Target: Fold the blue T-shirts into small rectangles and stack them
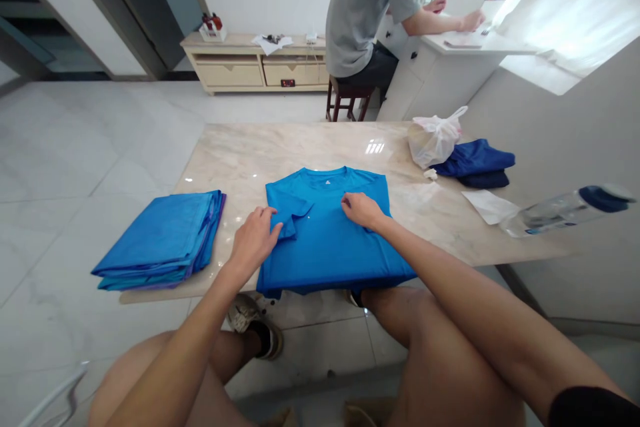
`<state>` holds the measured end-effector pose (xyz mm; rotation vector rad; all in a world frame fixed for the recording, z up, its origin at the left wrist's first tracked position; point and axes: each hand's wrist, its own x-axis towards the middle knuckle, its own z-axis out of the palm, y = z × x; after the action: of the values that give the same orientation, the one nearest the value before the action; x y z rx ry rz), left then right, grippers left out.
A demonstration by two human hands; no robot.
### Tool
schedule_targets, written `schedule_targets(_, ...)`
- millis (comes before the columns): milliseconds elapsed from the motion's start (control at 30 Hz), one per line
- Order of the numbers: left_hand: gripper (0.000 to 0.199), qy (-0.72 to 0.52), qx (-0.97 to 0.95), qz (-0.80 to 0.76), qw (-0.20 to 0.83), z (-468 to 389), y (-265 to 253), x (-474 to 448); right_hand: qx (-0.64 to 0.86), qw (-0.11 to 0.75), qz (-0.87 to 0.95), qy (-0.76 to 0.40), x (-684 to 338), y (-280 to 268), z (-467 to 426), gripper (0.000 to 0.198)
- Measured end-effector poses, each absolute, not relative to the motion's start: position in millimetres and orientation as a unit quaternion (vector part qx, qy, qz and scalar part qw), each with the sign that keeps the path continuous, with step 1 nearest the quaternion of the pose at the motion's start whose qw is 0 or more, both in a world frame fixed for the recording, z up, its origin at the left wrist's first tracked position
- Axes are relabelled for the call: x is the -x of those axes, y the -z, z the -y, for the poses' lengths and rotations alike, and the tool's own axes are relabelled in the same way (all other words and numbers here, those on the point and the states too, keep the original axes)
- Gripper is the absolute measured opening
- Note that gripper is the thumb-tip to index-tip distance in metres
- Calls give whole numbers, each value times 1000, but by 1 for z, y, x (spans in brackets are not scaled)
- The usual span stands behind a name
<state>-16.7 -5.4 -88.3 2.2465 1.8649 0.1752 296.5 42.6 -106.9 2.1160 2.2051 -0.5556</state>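
Note:
A blue T-shirt (325, 240) lies spread on the table, collar toward the far side, its lower part hanging over the near edge. Its left sleeve is turned inward across the body. My left hand (255, 237) rests at the shirt's left edge beside that sleeve, fingers apart. Over the right part of the chest, my right hand (364, 209) has its fingers curled together on the fabric; the fingertips are partly hidden. Left of the shirt is a stack of folded blue shirts (160, 233), with a purple layer showing at its side.
The marble-patterned table (295, 140) also bears a white plastic bag (435, 139), dark blue cloth (475, 159), a paper sheet (489, 205) and a clear bottle (555, 213). Beyond it, a person in grey (365, 13) sits on a stool near a low cabinet (230, 70).

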Motion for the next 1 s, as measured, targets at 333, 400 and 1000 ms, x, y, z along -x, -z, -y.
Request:
schedule_targets(333, 32, -49, -817, -564, 108, 17, 119, 6, -695, -46, -689, 200, -221, 135, -75, 45)
schedule_targets(400, 25, -64, -830, -541, 115, 13, 124, 7, -715, -53, -669, 197, -208, 138, -81, 47)
schedule_targets(1000, 25, -40, -867, -485, 106, 16, 112, 6, -741, -118, -587, 305, -202, 133, -98, 27)
